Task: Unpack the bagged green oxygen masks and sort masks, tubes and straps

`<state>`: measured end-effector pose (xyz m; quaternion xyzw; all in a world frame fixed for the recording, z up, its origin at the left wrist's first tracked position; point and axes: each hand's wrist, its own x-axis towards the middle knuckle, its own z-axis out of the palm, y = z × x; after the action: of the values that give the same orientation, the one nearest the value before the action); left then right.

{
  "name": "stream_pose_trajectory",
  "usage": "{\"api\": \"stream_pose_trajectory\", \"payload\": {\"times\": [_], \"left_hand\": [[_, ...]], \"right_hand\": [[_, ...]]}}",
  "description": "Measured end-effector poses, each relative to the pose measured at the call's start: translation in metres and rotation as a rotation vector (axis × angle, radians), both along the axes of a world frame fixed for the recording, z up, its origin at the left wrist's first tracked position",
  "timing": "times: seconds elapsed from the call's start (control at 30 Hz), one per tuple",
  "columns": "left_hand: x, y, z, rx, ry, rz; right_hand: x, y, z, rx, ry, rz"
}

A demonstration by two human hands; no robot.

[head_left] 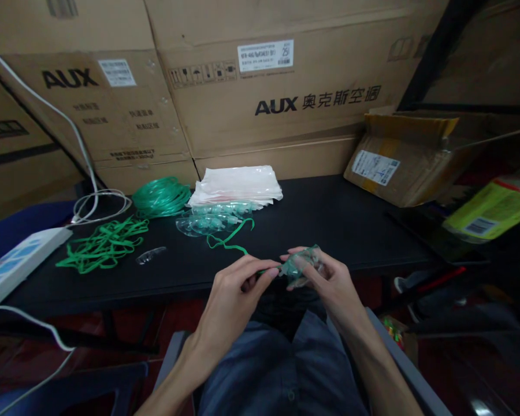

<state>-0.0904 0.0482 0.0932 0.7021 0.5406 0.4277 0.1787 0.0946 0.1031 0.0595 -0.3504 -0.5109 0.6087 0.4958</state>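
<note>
My right hand is closed around a clear green-tinted plastic mask, held just in front of the black table's edge. My left hand pinches a green elastic strap right at the mask's left side. The strap loops back over the table toward several more clear masks. Both hands hover above my lap.
A black table carries a stack of clear plastic bags, a coil of green tubing, a pile of green straps and a white cable. Cardboard boxes line the back. A white device lies at left.
</note>
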Motion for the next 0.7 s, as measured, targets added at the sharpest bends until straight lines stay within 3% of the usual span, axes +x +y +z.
{"api": "stream_pose_trajectory", "payload": {"times": [0.23,0.47,0.7], "left_hand": [[-0.001,-0.004,0.001,0.099,0.050,0.048],[0.009,-0.012,0.006,0.168,0.109,0.011],[0.011,-0.012,0.004,0.203,0.134,0.055]], "right_hand": [[0.000,-0.003,0.006,0.003,-0.027,0.015],[-0.006,-0.011,0.007,0.116,-0.169,-0.187],[-0.010,-0.020,0.008,0.225,-0.361,-0.246]]}}
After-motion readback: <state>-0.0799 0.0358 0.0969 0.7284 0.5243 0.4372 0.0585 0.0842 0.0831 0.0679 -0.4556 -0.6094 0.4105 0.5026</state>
